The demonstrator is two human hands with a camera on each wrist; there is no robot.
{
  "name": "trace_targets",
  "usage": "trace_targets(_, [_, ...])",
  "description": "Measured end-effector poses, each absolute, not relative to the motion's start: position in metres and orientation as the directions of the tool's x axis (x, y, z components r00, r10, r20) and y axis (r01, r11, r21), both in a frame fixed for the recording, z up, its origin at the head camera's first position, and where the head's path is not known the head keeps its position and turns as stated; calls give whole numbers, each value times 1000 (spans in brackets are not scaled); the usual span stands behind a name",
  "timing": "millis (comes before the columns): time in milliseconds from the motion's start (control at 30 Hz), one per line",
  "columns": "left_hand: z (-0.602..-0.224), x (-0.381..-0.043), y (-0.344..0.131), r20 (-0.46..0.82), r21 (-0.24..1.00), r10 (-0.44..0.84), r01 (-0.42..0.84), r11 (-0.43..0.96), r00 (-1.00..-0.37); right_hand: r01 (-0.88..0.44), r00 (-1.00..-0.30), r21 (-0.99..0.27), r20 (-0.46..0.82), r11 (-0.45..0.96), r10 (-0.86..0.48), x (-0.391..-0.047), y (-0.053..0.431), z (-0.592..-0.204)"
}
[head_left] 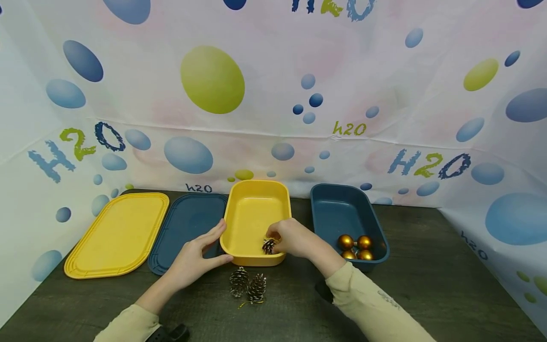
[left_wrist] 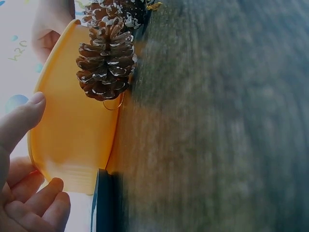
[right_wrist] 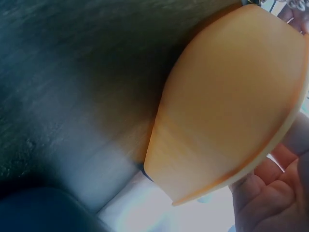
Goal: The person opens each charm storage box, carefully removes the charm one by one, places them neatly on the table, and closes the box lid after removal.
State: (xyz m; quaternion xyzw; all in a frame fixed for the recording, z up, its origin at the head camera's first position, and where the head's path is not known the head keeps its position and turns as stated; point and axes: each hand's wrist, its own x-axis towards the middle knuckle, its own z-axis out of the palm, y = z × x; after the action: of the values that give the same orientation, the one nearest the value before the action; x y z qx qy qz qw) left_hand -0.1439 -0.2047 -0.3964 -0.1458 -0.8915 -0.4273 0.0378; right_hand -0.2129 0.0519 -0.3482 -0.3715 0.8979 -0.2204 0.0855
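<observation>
The yellow container stands at mid-table. My left hand rests against its near left corner, thumb at the front rim and straight fingers along the left side. Inside the near right part of the container, my right hand pinches a pine cone by its top. In front of the container, two snow-tipped brown pine cones sit on the table, one with a gold loop. The left wrist view shows a pine cone up close. Seen from the right wrist, the container's outer wall hides the held cone.
To the right, a dark blue container holds several gold baubles at its near end. At the left lie a yellow lid and a dark blue lid, the blue one beside the yellow container. A patterned curtain hangs behind the dark table.
</observation>
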Motion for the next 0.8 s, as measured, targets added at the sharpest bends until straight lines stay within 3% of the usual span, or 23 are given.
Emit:
trace_targets(300, [-398,-144,-204,196,749,230,297,592,-953,-667,-706,-325,-10,670,-708,-210,44,-351])
trace_targets(467, [-398,-144,-205,197,748,229,297,593,-953,-672,-700,-346,8,655,-714,-211,44,-353])
trace_targets(800, [-399,-144,-204,205,751,230,303,587,-952,-715,-672,-409,177,568,-719,-210,53,-358])
